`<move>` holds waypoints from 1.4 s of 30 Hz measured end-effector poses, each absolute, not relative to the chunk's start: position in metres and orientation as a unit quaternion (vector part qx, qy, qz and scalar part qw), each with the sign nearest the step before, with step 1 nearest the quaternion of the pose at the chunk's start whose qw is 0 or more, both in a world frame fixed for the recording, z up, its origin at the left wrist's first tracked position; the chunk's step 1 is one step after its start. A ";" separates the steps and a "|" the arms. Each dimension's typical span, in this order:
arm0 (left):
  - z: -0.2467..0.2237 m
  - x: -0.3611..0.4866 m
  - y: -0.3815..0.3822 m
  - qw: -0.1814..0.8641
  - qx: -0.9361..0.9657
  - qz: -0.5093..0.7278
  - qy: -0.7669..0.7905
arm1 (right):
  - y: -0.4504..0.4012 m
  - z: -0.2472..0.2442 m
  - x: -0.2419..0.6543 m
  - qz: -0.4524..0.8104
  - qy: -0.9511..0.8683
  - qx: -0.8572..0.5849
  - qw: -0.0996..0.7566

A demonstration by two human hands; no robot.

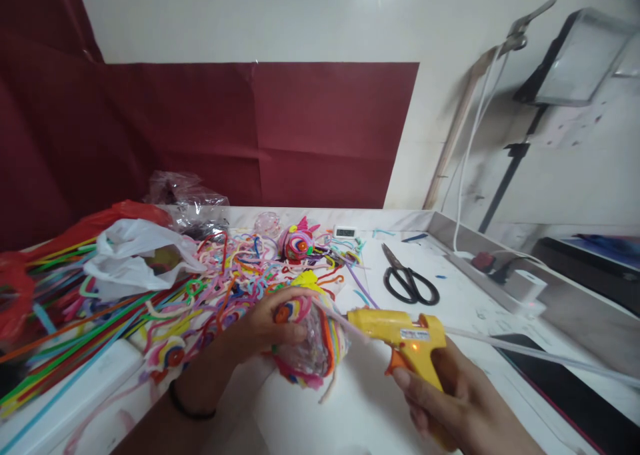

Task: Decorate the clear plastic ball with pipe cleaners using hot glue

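Near the middle of the table, my left hand (267,322) is wrapped round a colourful ball (315,342) covered partly in pipe cleaners, with a clear surface showing at its front. A yellow piece sits on top of the ball, and an orange button-like eye is at its left. My right hand (450,392) grips a yellow glue gun (400,328), fingers at its orange trigger. The gun's nozzle points left, close to the ball's right side; whether it touches cannot be told. A pale pink strand (345,322) runs from the ball past the nozzle.
Black-handled scissors (410,282) lie behind the glue gun. Loose pipe cleaners (220,268), a white plastic bag (140,255) and a finished-looking round figure (299,242) spread over the left and back. A small display (345,231), power strip (500,295) and dark tablet-like object (570,382) are also there.
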State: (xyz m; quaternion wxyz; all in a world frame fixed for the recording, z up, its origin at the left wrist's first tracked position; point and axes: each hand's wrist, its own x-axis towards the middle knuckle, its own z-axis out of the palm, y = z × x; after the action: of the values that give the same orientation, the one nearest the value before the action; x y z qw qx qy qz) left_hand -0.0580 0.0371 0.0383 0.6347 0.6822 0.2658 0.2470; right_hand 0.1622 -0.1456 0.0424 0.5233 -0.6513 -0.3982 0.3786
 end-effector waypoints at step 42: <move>0.042 -0.057 0.041 0.422 0.823 0.287 0.250 | -0.093 0.058 0.134 0.447 -0.425 -0.548 0.565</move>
State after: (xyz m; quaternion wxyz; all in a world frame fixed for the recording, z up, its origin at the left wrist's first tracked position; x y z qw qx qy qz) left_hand -0.0572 0.0409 0.0425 0.4218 0.8231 0.2497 0.2867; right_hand 0.1339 -0.0930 0.0576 0.5652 -0.5478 -0.4251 0.4469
